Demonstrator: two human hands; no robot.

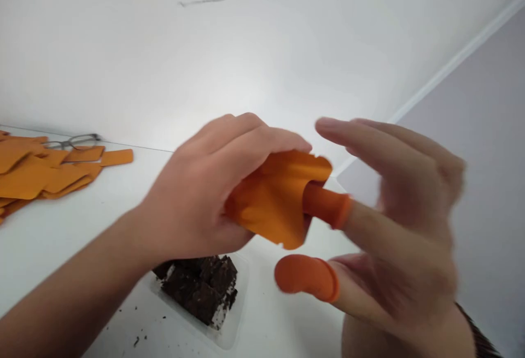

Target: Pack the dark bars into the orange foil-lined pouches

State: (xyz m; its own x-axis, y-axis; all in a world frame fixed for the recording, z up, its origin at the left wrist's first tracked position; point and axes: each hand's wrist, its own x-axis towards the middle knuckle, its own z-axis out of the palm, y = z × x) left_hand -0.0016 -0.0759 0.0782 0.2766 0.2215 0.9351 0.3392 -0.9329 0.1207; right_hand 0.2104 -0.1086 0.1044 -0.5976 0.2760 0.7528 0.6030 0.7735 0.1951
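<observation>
My left hand (213, 183) is wrapped round an orange pouch (279, 194) near the middle of the view, its mouth facing right. Orange rubber covers sit on the index finger and thumb of my right hand (394, 227). That covered index finger reaches into the pouch's mouth, while the thumb and other fingers are spread apart outside it. What is inside the pouch is hidden. Below my left hand, a clear plastic tray (233, 330) holds dark brown, crumbly chunks (200, 287).
A pile of flat orange pouches (36, 175) lies at the left, with eyeglasses (84, 140) behind it. Dark crumbs (137, 340) are scattered on the white table (110, 238) beside the tray. A white wall (229, 57) with a dark mark rises behind.
</observation>
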